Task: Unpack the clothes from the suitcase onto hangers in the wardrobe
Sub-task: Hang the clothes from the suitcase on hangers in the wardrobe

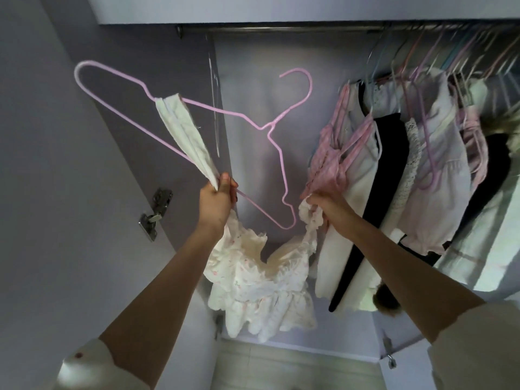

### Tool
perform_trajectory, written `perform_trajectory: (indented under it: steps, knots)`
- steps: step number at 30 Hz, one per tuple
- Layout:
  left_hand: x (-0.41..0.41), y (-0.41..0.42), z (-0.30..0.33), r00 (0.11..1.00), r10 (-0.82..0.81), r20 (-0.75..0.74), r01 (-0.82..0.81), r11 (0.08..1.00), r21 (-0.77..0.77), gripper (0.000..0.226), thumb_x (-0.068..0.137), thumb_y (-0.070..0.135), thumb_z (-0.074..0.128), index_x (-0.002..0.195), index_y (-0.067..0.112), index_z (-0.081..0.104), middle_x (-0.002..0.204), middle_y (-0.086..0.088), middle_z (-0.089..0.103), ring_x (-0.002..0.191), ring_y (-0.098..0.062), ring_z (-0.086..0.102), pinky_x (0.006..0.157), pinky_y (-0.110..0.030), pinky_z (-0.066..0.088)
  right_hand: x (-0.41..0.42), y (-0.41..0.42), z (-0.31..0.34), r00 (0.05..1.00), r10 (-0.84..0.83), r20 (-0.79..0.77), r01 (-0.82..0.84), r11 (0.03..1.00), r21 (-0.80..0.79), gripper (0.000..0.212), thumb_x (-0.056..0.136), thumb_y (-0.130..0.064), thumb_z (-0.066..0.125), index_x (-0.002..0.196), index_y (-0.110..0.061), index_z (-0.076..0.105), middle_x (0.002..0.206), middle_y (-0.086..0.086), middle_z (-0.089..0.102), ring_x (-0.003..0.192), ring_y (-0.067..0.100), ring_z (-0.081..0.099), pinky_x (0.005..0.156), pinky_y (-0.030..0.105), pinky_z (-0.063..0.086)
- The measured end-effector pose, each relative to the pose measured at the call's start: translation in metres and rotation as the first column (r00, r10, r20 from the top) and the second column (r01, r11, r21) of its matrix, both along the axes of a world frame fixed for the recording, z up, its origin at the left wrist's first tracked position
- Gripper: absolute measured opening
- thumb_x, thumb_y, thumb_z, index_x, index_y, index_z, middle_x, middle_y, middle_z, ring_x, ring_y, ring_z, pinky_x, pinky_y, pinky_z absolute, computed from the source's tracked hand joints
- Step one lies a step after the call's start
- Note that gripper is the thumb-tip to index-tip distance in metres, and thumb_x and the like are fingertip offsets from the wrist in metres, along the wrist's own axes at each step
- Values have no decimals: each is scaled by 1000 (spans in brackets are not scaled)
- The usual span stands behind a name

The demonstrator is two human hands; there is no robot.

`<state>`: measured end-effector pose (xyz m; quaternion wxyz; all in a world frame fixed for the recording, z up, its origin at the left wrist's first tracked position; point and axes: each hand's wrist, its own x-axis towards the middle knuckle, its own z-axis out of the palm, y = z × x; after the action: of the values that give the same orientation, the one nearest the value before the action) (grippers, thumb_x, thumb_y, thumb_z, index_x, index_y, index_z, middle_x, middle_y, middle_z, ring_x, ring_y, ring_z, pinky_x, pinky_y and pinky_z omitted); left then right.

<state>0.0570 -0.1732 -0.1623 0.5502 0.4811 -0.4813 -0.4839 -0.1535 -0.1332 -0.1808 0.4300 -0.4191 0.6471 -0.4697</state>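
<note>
Head view, looking up into the wardrobe.

Left hand (218, 199): fingers curled tight, clamped on 1 white strap (183, 133) and the lower bar of the pink hanger (197, 108) together. Strap runs up from the fist and loops over the hanger's upper shoulder arm. Hanger tilted, hook (301, 83) up and to the right, below the rail (281, 29), not on it.

Right hand (323, 205): fingers closed on the frilled edge of the white ruffled dress (259, 288), just beside the nearest hung garment, a pink strappy top (329, 153); whether it touches, cannot tell.

Dress sags between the 2 hands, bulk hanging below the wrists, in front of the wardrobe's back wall.

Rail: left stretch bare, from its left end to roughly the middle. Right stretch packed with hung clothes (422, 164) on pastel hangers, white, black, pink, pressed edge to edge.

Left side panel (126, 108) near the hanger's far shoulder; door hinge (156, 213) lower on it. Open room sits between that panel and the pink top.
</note>
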Motion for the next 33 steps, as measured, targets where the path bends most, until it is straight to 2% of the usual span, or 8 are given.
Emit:
perform_trajectory:
  steps: [2, 7, 11, 14, 19, 22, 26, 33]
  knots:
    - [-2, -1, 0, 1000, 0, 8, 0, 1000, 1, 39, 100, 21, 40, 63, 15, 51, 38, 10, 44, 37, -2, 41, 48, -15, 37, -9, 1, 3, 987, -103, -121, 95, 993, -70, 27, 84, -1, 53, 60, -12, 47, 55, 4, 50, 38, -1, 48, 42, 12, 37]
    - [-8, 1, -1, 999, -3, -32, 4, 1000, 23, 38, 100, 21, 39, 64, 14, 51, 35, 11, 44, 36, 0, 40, 46, -15, 34, -21, 6, 10, 989, -120, -91, 109, 987, -114, 20, 89, 0, 50, 71, -10, 50, 59, 6, 51, 30, 2, 43, 34, 15, 32]
    - [-17, 4, 7, 997, -16, -79, 19, 999, 42, 38, 100, 21, 39, 64, 13, 50, 34, 12, 43, 35, 0, 39, 46, -15, 34, -19, 10, 24, 984, 99, -146, -120, 983, -138, 16, 89, -4, 52, 74, -2, 54, 66, -3, 49, 60, 6, 49, 63, 20, 38]
    - [-25, 7, 11, 991, -28, -130, 36, 998, 53, 38, 100, 20, 39, 65, 12, 51, 35, 10, 43, 37, -1, 38, 50, -18, 35, -16, 12, 32, 970, 195, -147, -219, 961, -170, 30, 88, 2, 49, 61, -11, 48, 56, -15, 46, 58, -3, 43, 63, 13, 32]
    - [-37, 13, 19, 973, -82, -216, 94, 994, 47, 37, 100, 19, 37, 67, 10, 51, 36, 8, 44, 36, -2, 38, 45, -14, 36, -14, 13, 41, 954, 165, -250, -221, 950, -218, 28, 88, 8, 46, 68, -9, 56, 70, -2, 53, 62, -6, 51, 69, 12, 37]
    - [-41, 14, 22, 956, -131, -262, 146, 989, 39, 38, 101, 19, 37, 67, 9, 51, 38, 7, 44, 36, -4, 36, 43, -13, 34, -21, 14, 47, 821, 166, -546, -328, 920, -214, 25, 83, 4, 55, 59, 0, 53, 57, -4, 41, 52, -2, 42, 60, 16, 35]
    - [-48, 15, 27, 932, -191, -310, 212, 977, 37, 37, 101, 19, 37, 67, 10, 49, 40, 6, 44, 38, -5, 33, 43, -14, 32, -30, 17, 64, 595, 81, -800, -373, 909, -185, 53, 84, -13, 63, 51, -20, 22, 49, -5, 22, 51, 9, 27, 48, 15, 25]
    - [-56, 15, 32, 936, -273, -223, 300, 949, 98, 33, 100, 21, 40, 78, 9, 62, 45, 6, 44, 41, -5, 36, 47, -15, 35, -37, 28, 93, 737, 27, -675, -305, 905, -298, 4, 91, -10, 54, 90, -8, 51, 60, -1, 48, 50, 0, 47, 52, 9, 34]
